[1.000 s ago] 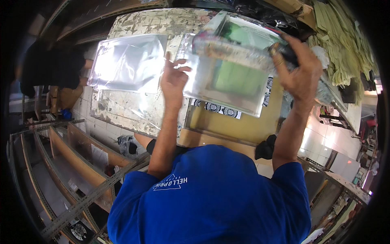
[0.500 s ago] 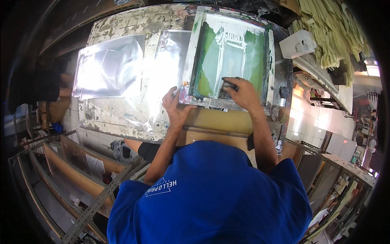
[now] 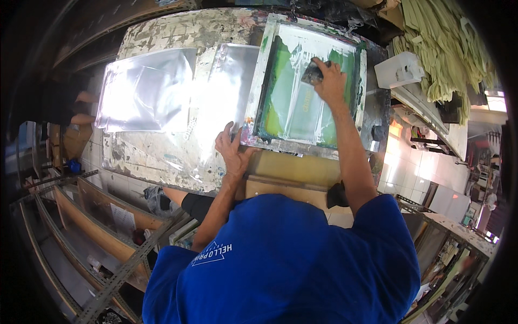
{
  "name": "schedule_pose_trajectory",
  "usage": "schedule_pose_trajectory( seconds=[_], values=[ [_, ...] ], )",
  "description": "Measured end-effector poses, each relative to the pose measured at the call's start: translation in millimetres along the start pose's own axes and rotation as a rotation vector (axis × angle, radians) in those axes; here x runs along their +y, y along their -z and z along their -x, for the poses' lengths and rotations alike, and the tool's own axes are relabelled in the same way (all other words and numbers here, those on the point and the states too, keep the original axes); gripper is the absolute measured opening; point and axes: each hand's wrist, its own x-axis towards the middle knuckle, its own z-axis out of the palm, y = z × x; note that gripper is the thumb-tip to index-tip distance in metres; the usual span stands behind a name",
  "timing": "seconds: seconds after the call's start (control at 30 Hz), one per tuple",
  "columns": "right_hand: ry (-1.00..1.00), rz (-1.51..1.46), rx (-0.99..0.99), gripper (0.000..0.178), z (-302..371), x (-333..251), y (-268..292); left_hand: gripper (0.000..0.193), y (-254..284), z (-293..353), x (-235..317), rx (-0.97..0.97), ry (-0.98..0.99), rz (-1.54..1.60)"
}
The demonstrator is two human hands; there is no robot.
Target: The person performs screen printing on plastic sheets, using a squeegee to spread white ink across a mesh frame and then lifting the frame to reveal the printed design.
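A screen-printing frame [image 3: 261, 59] with a green mesh smeared with white ink lies on the worktable in front of me. My right hand [image 3: 330, 83] is closed around a small dark squeegee [image 3: 313, 73], its blade against the upper middle of the mesh. Streaks of white ink run down the mesh below it. My left hand [image 3: 233, 150] grips the frame's near left corner, thumb along the near edge and fingers by the left side. Left of the frame lie a clear plastic sheet [image 3: 232, 70] and a stack of shiny clear plastic sheets [image 3: 148, 89].
The paint-stained worktable [image 3: 145, 154] carries everything. A white plastic tub [image 3: 399, 70] stands right of the frame, beside hanging yellowish strips [image 3: 437, 43]. Another person's arm [image 3: 83, 119] reaches in at the far left. Metal-framed shelves [image 3: 102, 221] stand at lower left.
My right hand has pushed the squeegee from the near edge of the mesh to its far part, spreading white ink over the printed design. My left hand stays at the corner.
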Motion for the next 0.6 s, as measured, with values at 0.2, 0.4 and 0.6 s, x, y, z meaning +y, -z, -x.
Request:
schedule_pose_trajectory(
  seconds=[0.2,0.4,0.6],
  values=[
    [0.083,-0.045,0.041,0.053,-56,26,4,0.084,2,0,0,0.03,-0.021,0.044],
    [0.144,0.032,0.01,0.042,-1,3,15,0.085,-5,5,-4,0.027,0.021,0.113],
    [0.129,-0.142,-0.089,0.042,93,-64,83,0.074,5,3,11,0.062,0.106,0.263]
  ],
)
